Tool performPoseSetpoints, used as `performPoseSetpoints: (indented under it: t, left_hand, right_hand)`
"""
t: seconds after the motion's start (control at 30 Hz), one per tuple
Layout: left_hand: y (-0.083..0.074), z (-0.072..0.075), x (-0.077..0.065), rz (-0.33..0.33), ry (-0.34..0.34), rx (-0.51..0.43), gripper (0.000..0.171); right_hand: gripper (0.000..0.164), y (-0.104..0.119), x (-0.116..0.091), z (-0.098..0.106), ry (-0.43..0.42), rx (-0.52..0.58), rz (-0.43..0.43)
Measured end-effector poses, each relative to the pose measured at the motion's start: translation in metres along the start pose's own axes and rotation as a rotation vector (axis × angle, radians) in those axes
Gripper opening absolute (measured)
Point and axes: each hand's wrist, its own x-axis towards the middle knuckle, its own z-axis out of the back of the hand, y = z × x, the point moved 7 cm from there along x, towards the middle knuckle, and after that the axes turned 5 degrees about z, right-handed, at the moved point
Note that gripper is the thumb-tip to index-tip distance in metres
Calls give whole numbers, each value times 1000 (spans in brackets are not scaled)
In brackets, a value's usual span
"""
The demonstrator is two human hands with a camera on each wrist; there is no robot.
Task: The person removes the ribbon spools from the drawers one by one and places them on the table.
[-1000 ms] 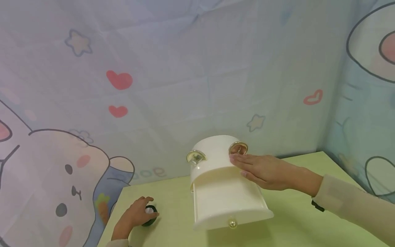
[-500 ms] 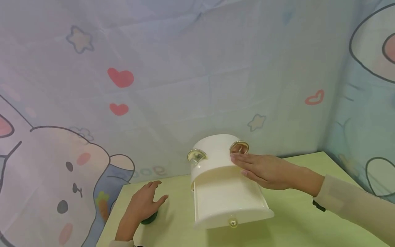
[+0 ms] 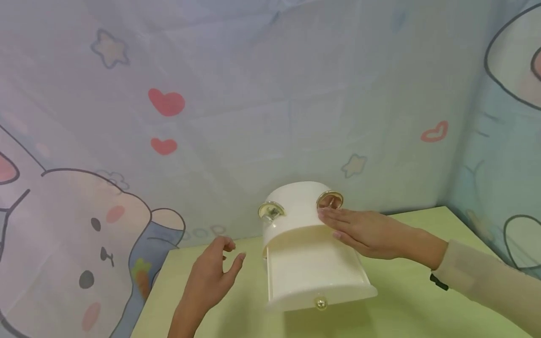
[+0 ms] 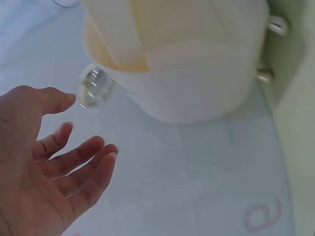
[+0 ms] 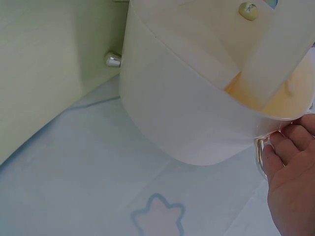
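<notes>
A white rounded box stands on the table with its drawer pulled out; a gold knob sits on the drawer front. Two round gold-rimmed ears, the left ear and the right ear, stick up from its top. My right hand lies with fairly straight fingers on the box beside the right ear. Left of the box, my left hand is raised with loosely bent fingers and nothing in it. In the left wrist view its palm is bare, with the thumb near the left ear.
The light green table carries the box near its back edge. Behind it hangs a printed cloth, and another cloth wall closes the right side. Small metallic feet show under the box.
My left hand has left the small dark green round object on the table and moved up and right towards the box. That object is now out of sight. The right hand stays put.
</notes>
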Motion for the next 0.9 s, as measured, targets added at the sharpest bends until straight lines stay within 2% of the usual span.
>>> performPoseSetpoints:
  t: [0.2, 0.27, 0.33, 0.4, 0.53, 0.63, 0.9]
  left_hand:
    - [-51, 21, -18, -142, -127, -73, 22]
    - [-67, 25, -25, -203, -180, -86, 23]
    - [-82, 27, -32, -273, -244, -92, 17]
    - [-96, 26, -38, -349, -310, -86, 14]
    - [-119, 19, -49, -481, -422, -52, 25]
    - [-131, 12, -56, -534, -459, -19, 26]
    - [-158, -7, -73, -634, -507, 67, 24]
  right_hand:
    - [49, 3, -1, 2, -11, -2, 10]
    - [49, 4, -2, 1, -8, 2, 11]
    - [49, 4, -2, 1, -10, 2, 9]
    - [49, 5, -3, 2, -16, 3, 10]
    - [49, 4, -4, 2, -31, 1, 5]
    - [49, 3, -4, 1, -32, 1, 5]
    - [50, 3, -4, 1, -39, -2, 15]
